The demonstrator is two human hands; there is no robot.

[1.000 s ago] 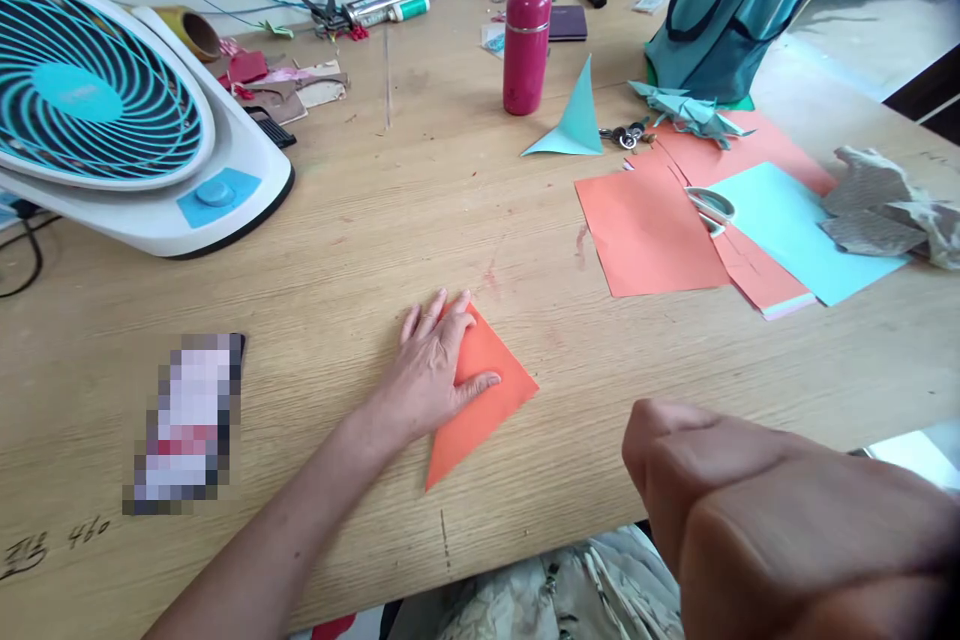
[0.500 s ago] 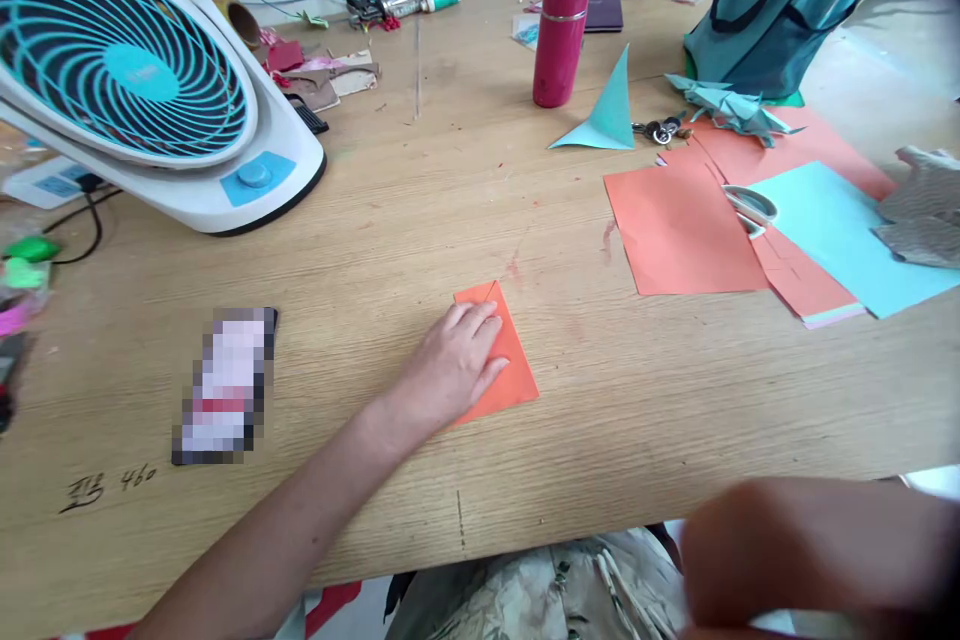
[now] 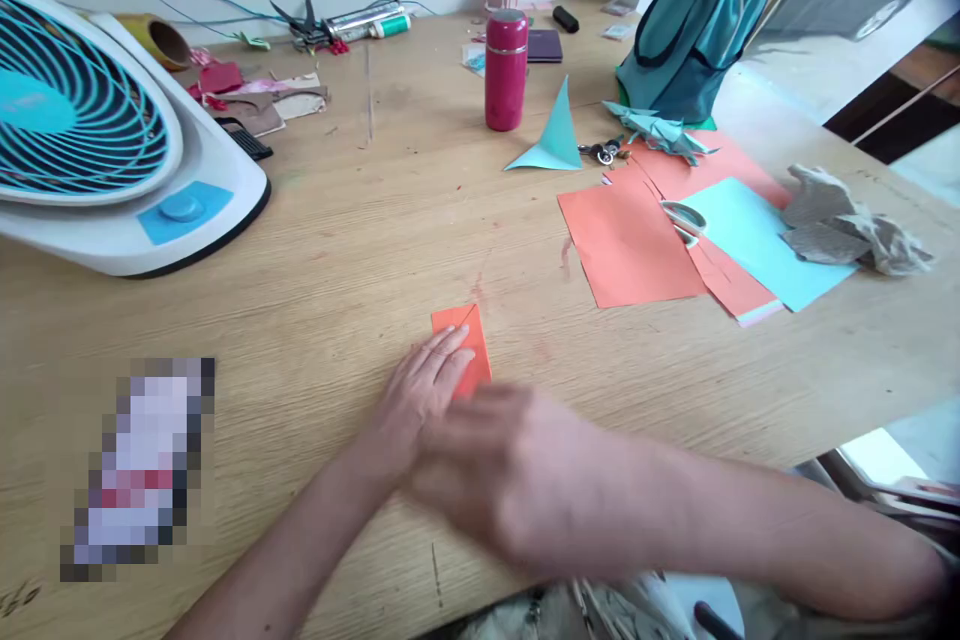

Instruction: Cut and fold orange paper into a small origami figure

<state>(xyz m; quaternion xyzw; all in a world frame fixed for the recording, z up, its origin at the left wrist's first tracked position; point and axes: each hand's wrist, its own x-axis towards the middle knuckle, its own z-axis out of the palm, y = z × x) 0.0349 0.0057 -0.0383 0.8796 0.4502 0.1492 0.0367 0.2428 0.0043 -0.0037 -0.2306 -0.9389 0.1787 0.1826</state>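
A small folded piece of orange paper (image 3: 474, 360) lies on the wooden table near its front edge, with a crease line at its top corner. My left hand (image 3: 427, 380) rests flat on it, fingers stretched out and pressing it to the table. My right hand (image 3: 495, 475) is in front of the left wrist, over the lower part of the paper, and hides it. Motion smears the right hand's fingers, so I cannot make out whether they hold anything.
A fan (image 3: 187, 200) stands at the left, a blurred-out phone-like slab (image 3: 142, 460) before it. Orange sheets (image 3: 630, 250), a blue sheet (image 3: 757, 230), scissors (image 3: 686, 218) and crumpled grey paper (image 3: 840, 220) lie at the right. Behind are a pink flask (image 3: 506, 75) and a teal bag (image 3: 682, 40).
My right hand has come in from the lower right to the left hand and the orange paper. My left hand stays on the paper. The view has turned to the right.
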